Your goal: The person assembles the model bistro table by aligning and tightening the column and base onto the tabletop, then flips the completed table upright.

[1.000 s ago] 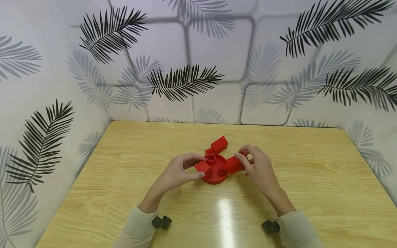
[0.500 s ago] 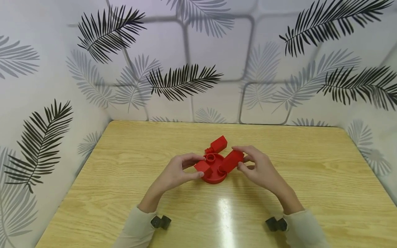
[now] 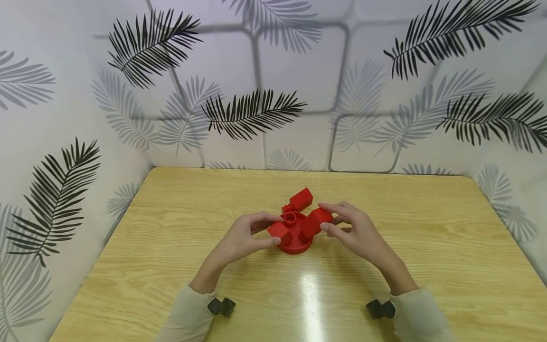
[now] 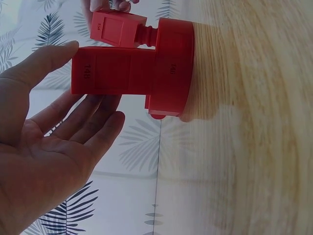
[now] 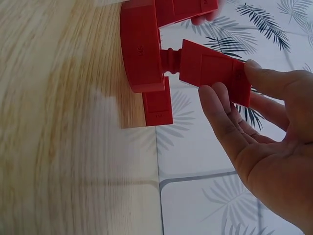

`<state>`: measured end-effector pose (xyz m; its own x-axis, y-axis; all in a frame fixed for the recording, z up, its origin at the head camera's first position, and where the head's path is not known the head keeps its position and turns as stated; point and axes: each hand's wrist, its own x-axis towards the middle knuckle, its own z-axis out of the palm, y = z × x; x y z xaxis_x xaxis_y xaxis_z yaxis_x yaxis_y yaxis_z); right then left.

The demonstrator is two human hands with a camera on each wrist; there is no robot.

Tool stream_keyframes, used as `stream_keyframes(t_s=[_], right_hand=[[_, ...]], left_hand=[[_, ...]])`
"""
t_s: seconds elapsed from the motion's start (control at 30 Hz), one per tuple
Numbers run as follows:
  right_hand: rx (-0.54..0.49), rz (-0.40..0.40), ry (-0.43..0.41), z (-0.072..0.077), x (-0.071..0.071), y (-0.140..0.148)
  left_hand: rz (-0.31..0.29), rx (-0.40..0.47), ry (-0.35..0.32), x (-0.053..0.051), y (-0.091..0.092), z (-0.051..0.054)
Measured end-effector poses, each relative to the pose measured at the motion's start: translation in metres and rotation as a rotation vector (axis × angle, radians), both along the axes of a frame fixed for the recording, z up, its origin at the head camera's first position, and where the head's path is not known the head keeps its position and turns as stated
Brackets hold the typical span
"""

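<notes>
A round red base (image 3: 295, 251) with a raised rim and ring-shaped sockets sits on the table. On its left part stands a red rectangular block (image 3: 279, 231), upright and marked 148 in the left wrist view; my left hand (image 3: 245, 237) pinches its upper end between thumb and fingers. My right hand (image 3: 356, 232) holds a second red block (image 5: 212, 68) by its top end. That block leans, its ridged neck (image 5: 170, 60) meeting the base's right side; how deep the neck sits is hidden. A raised ring socket (image 3: 290, 218) at the back of the base holds nothing.
Behind the base a third red block (image 3: 301, 200) lies on its side on the wooden table (image 3: 192, 199), neck toward the base. A leaf-patterned wall (image 3: 299, 137) rises at the table's far edge. Dark small devices (image 3: 222, 307) are worn at both wrists.
The right hand has shifted its grip and tilted its block from leaning far right to more upright, its neck staying at the base. The left hand and its block have stayed in place.
</notes>
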<state>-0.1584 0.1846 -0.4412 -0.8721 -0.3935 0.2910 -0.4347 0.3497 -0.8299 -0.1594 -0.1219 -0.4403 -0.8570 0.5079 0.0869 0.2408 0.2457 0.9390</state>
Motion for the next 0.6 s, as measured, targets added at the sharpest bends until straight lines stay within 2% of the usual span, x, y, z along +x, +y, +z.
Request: stream_keyframes(t_s=[0.23,0.43,0.6], right_hand=[[-0.020,0.036,-0.014,-0.0024,0.0021,-0.0008],[-0.013,-0.004,0.007,-0.0051,0.0029,-0.0019],[-0.025,-0.017,-0.030,-0.0054,0.0034,-0.0044]], left_hand=[[-0.003,0.000,0.006,-0.0003,-0.0002,-0.0004],[-0.005,0.001,0.010,-0.0002,0.0002,-0.0016],[-0.004,0.001,0.007,-0.0005,-0.0001,-0.0017]])
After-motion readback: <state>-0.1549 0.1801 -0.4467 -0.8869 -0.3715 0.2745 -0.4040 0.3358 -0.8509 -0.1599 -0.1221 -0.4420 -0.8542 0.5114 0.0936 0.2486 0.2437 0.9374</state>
